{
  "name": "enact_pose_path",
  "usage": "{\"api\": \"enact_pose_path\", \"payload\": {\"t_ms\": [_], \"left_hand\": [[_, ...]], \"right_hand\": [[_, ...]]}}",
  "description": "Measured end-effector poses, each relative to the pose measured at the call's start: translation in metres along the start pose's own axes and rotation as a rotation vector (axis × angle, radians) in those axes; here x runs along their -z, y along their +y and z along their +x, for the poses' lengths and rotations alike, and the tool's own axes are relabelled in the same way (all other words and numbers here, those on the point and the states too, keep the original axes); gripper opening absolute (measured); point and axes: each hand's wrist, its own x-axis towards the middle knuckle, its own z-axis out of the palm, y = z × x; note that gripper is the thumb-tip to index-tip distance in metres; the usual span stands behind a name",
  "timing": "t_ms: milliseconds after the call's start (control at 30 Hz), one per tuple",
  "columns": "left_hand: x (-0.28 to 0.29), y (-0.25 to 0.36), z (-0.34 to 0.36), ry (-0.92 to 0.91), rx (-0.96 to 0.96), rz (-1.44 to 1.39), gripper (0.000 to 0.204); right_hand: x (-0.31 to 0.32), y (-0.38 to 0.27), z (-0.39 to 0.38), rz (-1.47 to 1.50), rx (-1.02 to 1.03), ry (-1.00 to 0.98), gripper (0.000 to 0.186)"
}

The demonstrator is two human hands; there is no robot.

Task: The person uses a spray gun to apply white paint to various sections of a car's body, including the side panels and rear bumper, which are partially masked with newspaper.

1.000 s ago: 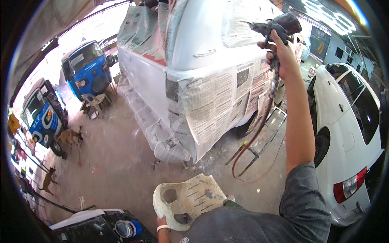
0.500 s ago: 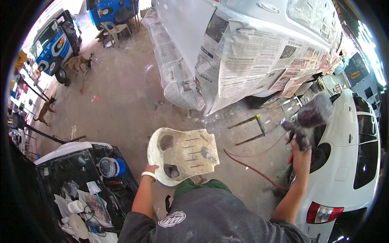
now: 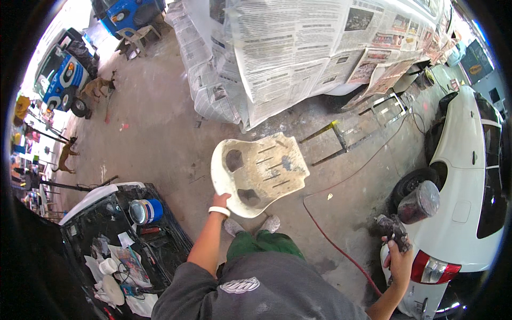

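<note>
The left hand [image 3: 220, 201] gripped the back rim of a paint-spattered white plastic chair [image 3: 260, 172], which stood directly ahead of the person. The right hand [image 3: 397, 260] was clenched around a spray gun [image 3: 406, 216], held low beside the white car [image 3: 469, 202]. A red hose [image 3: 336, 246] crossed the floor between chair and gun. The newspaper-masked vehicle [image 3: 298, 53] stood beyond the chair. Compared with half a second earlier, the gun was lower and the chair nearer the masked vehicle.
</note>
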Motion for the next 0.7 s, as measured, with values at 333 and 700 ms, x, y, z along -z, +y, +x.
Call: {"api": "enact_pose_path", "payload": {"t_ms": [333, 700], "left_hand": [[-0.126, 0.021, 0.036, -0.114, 0.007, -0.232, 0.045], [-0.066, 0.073, 0.039, -1.193, 0.335, 0.999, 0.08]], "right_hand": [[-0.071, 0.074, -0.046, 0.348, 0.114, -0.037, 0.036], [-0.248, -0.053, -0.074, 0.583, 0.11, -0.171, 0.052]]}}
